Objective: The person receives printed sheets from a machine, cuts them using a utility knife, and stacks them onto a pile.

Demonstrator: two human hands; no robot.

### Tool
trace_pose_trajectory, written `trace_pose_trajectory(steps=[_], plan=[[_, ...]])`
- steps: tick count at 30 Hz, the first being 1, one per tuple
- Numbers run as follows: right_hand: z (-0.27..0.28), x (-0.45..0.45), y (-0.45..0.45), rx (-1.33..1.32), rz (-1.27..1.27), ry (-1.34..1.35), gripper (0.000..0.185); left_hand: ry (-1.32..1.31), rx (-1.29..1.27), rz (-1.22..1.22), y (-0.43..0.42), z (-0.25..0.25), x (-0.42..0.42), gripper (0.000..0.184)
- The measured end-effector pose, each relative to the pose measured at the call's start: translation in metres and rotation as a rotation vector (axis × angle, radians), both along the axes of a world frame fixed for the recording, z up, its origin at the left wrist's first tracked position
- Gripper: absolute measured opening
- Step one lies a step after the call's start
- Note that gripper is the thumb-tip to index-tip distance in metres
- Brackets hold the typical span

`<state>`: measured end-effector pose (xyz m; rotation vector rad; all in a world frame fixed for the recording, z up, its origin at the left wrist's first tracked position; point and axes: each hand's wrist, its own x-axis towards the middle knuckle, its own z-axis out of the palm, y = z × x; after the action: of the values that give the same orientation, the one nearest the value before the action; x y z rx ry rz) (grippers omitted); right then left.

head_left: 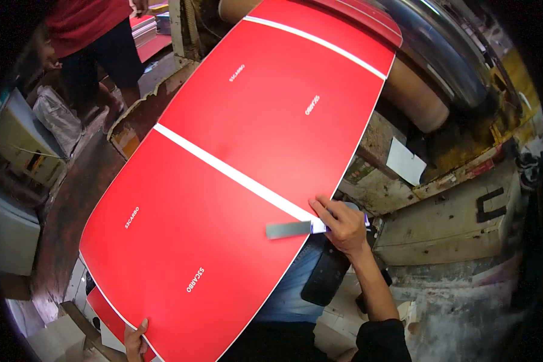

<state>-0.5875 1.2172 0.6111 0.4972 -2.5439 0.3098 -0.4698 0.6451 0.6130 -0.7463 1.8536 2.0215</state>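
Observation:
A long red printed sheet with white lettering and white cross bands runs down from a roller towards me. My right hand is closed around a cutter knife at the sheet's right edge. Its flat grey blade points left over the red surface, just below the end of the middle white band. Whether the blade touches the sheet, I cannot tell. At the bottom left, my left hand pinches the sheet's near edge, thumb on top and the other fingers mostly hidden.
A shiny metal roller and a brown roller stand at the far end. A white paper lies on the machine frame at right. Another person in a red top stands at upper left, near wrapped plastic.

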Motion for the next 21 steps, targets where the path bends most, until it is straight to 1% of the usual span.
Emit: trace_pose_trajectory(steps=[1, 2, 3, 4, 5, 6, 8, 9, 10, 11, 12, 14, 16, 17, 18, 19, 20, 21], plan=[[-0.001, -0.011, 0.006, -0.086, 0.069, -0.009, 0.054, -0.027, -0.044, -0.011, -0.011, -0.006, 0.005, 0.063], [0.0, -0.015, 0.012, -0.084, 0.093, 0.0, 0.054, -0.056, -0.088, -0.023, -0.021, -0.012, 0.011, 0.063], [0.002, -0.016, 0.016, -0.244, 0.044, -0.07, 0.05, -0.125, -0.14, -0.015, -0.038, -0.029, 0.018, 0.063], [0.002, -0.02, 0.021, -0.405, 0.0, -0.141, 0.047, -0.152, -0.171, 0.009, -0.037, -0.039, 0.019, 0.064], [0.004, -0.023, 0.028, -0.466, -0.035, -0.106, 0.044, -0.179, -0.201, 0.033, -0.036, -0.048, 0.02, 0.064], [0.006, -0.027, 0.038, -0.532, -0.075, -0.073, 0.042, -0.154, -0.182, 0.072, -0.03, -0.049, 0.013, 0.063], [0.011, -0.026, 0.051, -0.689, -0.002, 0.018, 0.041, -0.11, -0.157, 0.13, -0.025, -0.037, -0.003, 0.059], [0.015, -0.025, 0.047, -0.705, 0.009, 0.012, 0.041, -0.098, -0.143, 0.153, -0.026, -0.029, -0.014, 0.058], [0.02, -0.02, 0.042, -0.75, -0.102, -0.03, 0.038, -0.088, -0.119, 0.176, -0.026, -0.026, -0.022, 0.056], [0.025, -0.017, 0.039, -0.784, -0.211, -0.069, 0.034, -0.006, -0.074, 0.176, -0.012, -0.033, -0.038, 0.054], [0.027, -0.017, 0.035, -0.777, -0.198, -0.064, 0.034, 0.083, -0.026, 0.172, 0.007, -0.047, -0.065, 0.052], [0.034, -0.019, 0.024, -0.904, -0.188, 0.006, 0.006, 0.129, 0.037, 0.177, 0.035, -0.076, -0.115, 0.051], [0.048, -0.013, 0.016, -0.9, -0.203, 0.001, 0.007, 0.116, 0.102, 0.127, 0.075, -0.088, -0.17, 0.052], [0.05, -0.009, 0.013, -0.89, -0.196, -0.006, 0.007, 0.168, 0.151, 0.104, 0.088, -0.11, -0.197, 0.05], [0.053, -0.004, 0.009, -0.88, -0.19, -0.012, 0.008, 0.152, 0.159, 0.054, 0.099, -0.134, -0.225, 0.051], [0.056, 0.001, 0.003, -0.925, -0.195, -0.04, 0.008, 0.141, 0.166, 0.0, 0.111, -0.155, -0.253, 0.051], [0.052, 0.005, -0.001, -0.945, -0.173, -0.031, 0.011, 0.071, 0.107, 0.016, 0.131, -0.163, -0.278, 0.052], [0.046, 0.009, 0.0, -0.879, -0.116, -0.038, 0.014, 0.002, 0.05, 0.031, 0.15, -0.173, -0.299, 0.053]])
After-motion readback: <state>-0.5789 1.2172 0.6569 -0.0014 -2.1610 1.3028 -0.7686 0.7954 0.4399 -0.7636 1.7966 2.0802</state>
